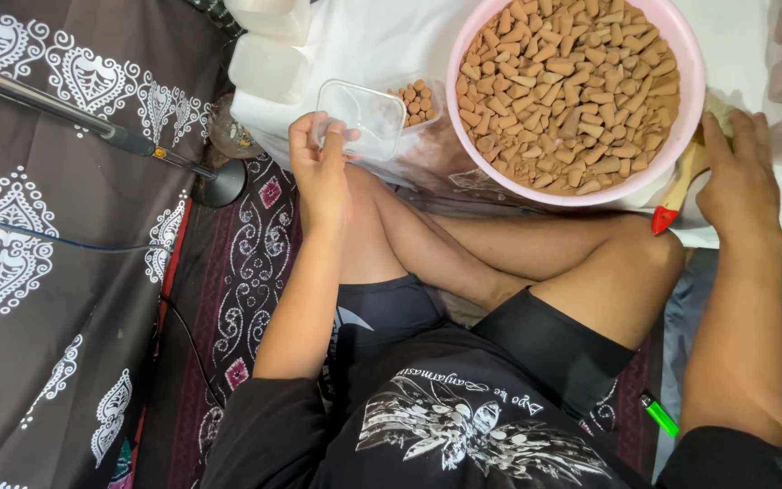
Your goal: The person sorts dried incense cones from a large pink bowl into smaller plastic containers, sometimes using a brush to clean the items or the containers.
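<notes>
Clear tub: an empty see-through plastic container [359, 113], tilted, at the near edge of the white-covered tabletop [364, 41], just left of the pink basin.
Left hand [320, 167]: its fingers [335, 145] are curled round the tub's near rim, thumb on one side, pinching it and nothing else.
Second tub [418, 101]: touching the first, behind it, with a few brown cones in the bottom.
Pink basin [576, 91]: heaped with small brown cones [563, 81], overhanging the person's knees.
Right hand [739, 186]: laid flat beside the basin, fingers spread over a wooden-handled tool with a red tip [676, 199]; I can't tell whether it grips it.
Floor: a green lighter [659, 416] by the right forearm, a stand's round base [222, 184] on the patterned cloth.
Risk: I'd say the pinch on one rim is thin; the light tub could slip, or a knee could nudge the overhanging basin and spill cones.
</notes>
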